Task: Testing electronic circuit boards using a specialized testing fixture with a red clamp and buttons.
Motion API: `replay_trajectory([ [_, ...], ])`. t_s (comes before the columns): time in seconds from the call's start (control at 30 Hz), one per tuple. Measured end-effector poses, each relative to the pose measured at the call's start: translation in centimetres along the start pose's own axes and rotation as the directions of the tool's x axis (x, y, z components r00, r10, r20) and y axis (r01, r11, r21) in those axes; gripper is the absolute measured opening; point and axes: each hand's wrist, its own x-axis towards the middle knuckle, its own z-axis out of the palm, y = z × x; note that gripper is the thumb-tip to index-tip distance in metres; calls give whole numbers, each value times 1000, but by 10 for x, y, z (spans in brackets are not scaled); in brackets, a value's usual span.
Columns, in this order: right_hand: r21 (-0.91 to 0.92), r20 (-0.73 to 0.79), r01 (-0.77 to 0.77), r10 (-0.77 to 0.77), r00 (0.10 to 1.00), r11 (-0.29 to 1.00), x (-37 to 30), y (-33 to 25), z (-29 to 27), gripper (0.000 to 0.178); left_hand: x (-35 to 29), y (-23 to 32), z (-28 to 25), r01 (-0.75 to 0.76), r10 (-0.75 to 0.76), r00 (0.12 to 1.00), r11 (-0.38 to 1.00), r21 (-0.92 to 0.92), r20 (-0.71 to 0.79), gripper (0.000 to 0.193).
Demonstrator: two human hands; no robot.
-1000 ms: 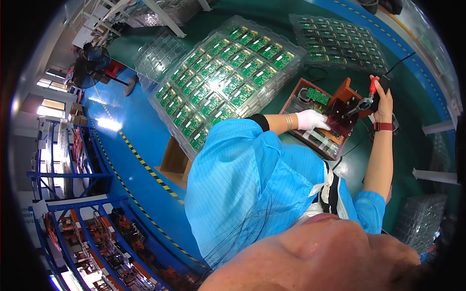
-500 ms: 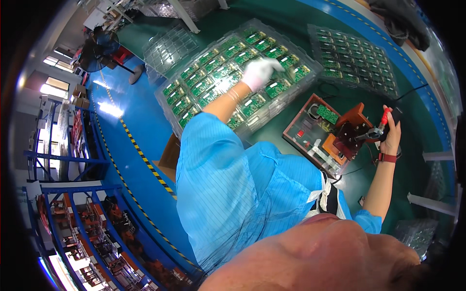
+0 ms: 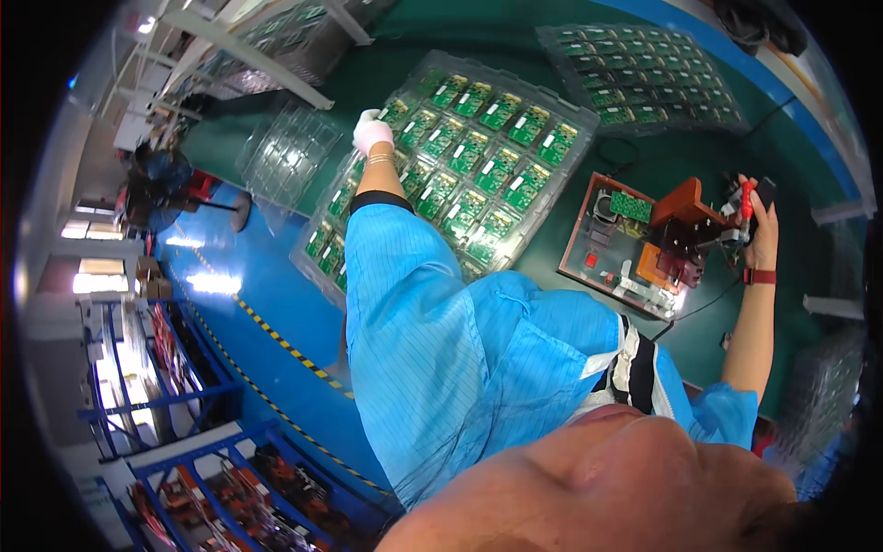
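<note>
My left hand [image 3: 372,134], in a white glove, is at the left edge of a clear plastic tray [image 3: 572,189] filled with green circuit boards [image 3: 497,170]. Its fingers are curled in beside a board; what they grip, if anything, is hidden. On the right, my bare right hand [image 3: 762,235] is closed around the red handle [image 3: 747,200] of a toggle clamp. The clamp belongs to a test fixture with a brown block [image 3: 682,204] and a framed clear base [image 3: 589,247]. One green board [image 3: 631,205] lies on the base, near the far end.
Another tray of boards [image 3: 644,78] lies at the far right. Left of the main tray sits an empty clear tray [image 3: 290,152]. Beyond the bench are a blue floor [image 3: 262,262], a standing fan [image 3: 152,175] and blue racks [image 3: 166,396]. A cable [image 3: 708,308] runs from the fixture.
My left hand has moved from above the right part of the tray to its left edge. My right hand stays at the red handle. The whole view has shifted somewhat.
</note>
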Motion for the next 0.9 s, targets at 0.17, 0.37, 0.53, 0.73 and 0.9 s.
replay_trajectory([
  [0.17, 13, -23, 2, -1, 1000, 1000, -6, -1, -2, 40, -21, 39, 13, -134, 141, 989, 979, 156, -36, 31],
  [0.37, 5, 35, 31, -31, 999, 1000, 2, -5, 9, 42, -20, 20, 35, -377, 374, 924, 846, -377, -86, 25],
  [0.53, -51, -10, 58, -58, 998, 997, -8, -5, 7, 37, -186, 152, 19, -584, 798, 581, 546, -602, 161, 23],
  [0.73, -105, -19, 76, -79, 997, 991, -21, -15, 19, 46, -319, 183, 88, -861, 901, -92, 143, -488, 425, 35],
  [0.9, -107, -9, 105, -107, 994, 989, -16, -9, 20, 46, -374, 164, 160, -982, 976, 60, 95, -162, 211, 38],
])
